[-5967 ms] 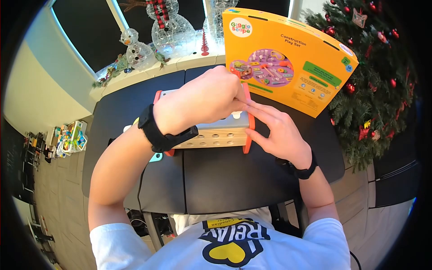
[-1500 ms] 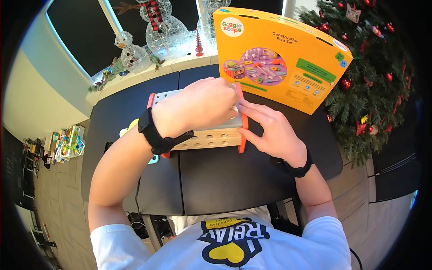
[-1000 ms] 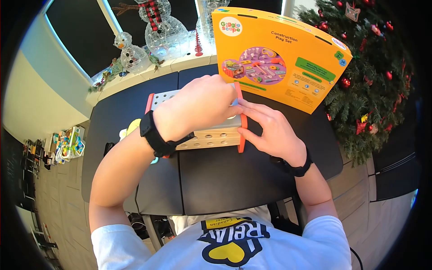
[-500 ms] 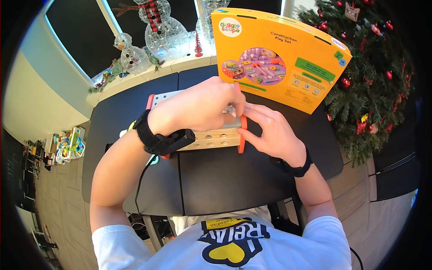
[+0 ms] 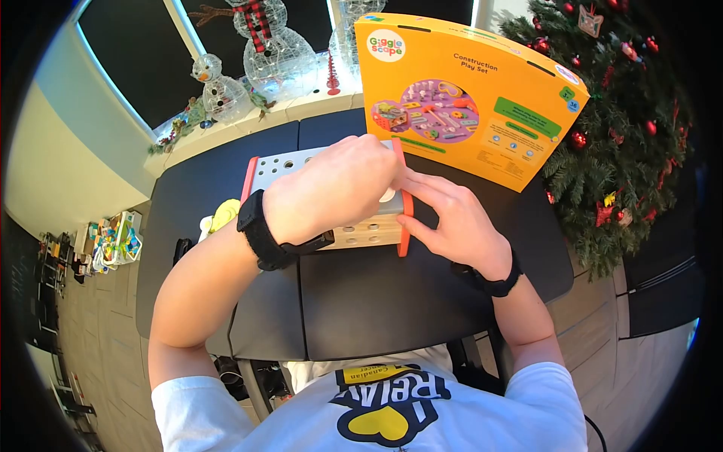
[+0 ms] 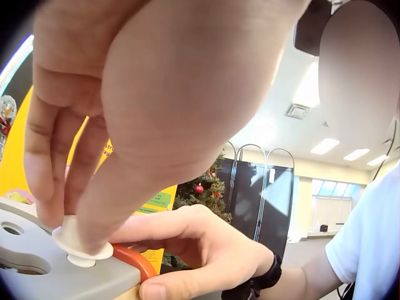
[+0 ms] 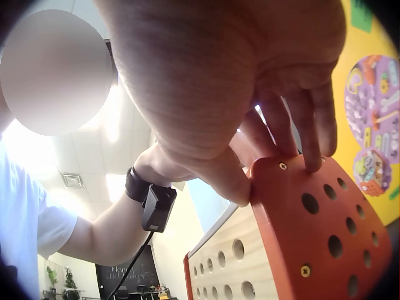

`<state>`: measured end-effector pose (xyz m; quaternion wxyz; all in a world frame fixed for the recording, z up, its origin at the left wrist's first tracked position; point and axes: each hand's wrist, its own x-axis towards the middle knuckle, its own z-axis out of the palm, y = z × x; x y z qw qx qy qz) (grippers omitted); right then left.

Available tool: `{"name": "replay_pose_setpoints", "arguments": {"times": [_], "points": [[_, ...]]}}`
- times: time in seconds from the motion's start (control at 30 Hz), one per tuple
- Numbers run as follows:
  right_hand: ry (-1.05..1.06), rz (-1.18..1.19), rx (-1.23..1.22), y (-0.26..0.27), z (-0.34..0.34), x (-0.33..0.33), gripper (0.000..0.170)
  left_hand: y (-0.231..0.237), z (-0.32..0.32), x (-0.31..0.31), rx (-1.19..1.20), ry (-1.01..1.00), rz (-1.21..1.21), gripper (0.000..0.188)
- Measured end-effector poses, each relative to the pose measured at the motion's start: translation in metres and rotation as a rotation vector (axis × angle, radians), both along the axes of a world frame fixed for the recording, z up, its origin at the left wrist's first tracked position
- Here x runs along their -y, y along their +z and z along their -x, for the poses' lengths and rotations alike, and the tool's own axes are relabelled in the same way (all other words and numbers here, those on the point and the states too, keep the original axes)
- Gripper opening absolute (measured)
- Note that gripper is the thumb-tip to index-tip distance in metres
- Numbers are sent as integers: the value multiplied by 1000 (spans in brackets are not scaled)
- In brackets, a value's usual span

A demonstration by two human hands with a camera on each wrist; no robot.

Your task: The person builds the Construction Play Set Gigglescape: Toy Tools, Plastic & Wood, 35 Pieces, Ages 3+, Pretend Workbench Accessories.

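A toy box with a grey top (image 5: 271, 175), holed wooden sides (image 5: 361, 235) and red end panels stands on the table. At its right end my left hand (image 5: 331, 181) pinches a white knobbed piece; in the left wrist view, fingers and thumb hold the piece (image 6: 69, 242) upright at the grey top (image 6: 37, 244). My right hand (image 5: 458, 226) grips the right end, its thumb at the front corner and its fingers over the upper edge of the red panel (image 7: 331, 231). The left hand hides part of the top.
Yellow-green and white pieces (image 5: 224, 215) lie left of the box on the black table (image 5: 376, 301). An upright yellow carton (image 5: 482, 98) is behind it. A decorated tree (image 5: 610, 151) stands right, and lit snowmen (image 5: 279, 60) are on the sill.
The left hand and wrist have turned back and forth over the white piece; compared with half a second ago, the knuckles have rolled over and cover more of it. The right hand has kept its hold.
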<state>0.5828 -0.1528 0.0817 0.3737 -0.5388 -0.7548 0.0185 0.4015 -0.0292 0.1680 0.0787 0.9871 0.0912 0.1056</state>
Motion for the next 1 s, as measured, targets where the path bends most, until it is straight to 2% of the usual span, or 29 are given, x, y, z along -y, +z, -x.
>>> {"name": "replay_pose_setpoints", "arguments": {"times": [0.1, 0.2, 0.3, 0.4, 0.5, 0.6, 0.77, 0.9, 1.0], "points": [[5, -1, -4, -1, 0, 0, 53, 5, 1, -4, -85, -17, 99, 15], [6, -12, -6, -2, -1, -1, 52, 12, -1, -4, -55, -11, 251, 11], [-1, -12, -15, -1, 0, 0, 52, -1, -6, -8, 172, 0, 184, 6], [-7, -13, -7, -1, 1, 0, 51, 6, -7, 12, 38, 260, 11, 18], [-6, -17, 9, -2, -1, 0, 52, 0, -9, 12, -142, 326, -89, 23], [-4, -21, 5, -4, -1, -1, 52, -6, -6, 7, -110, 234, -107, 22], [-3, -7, -7, -1, 0, 0, 53, -1, -2, 2, -96, 72, -24, 9], [1, -3, -6, -1, 0, 0, 53, -2, 0, -5, -84, -49, 79, 22], [-2, -14, -6, -4, -1, -1, 52, 3, 0, -11, -137, -60, 208, 27]]}}
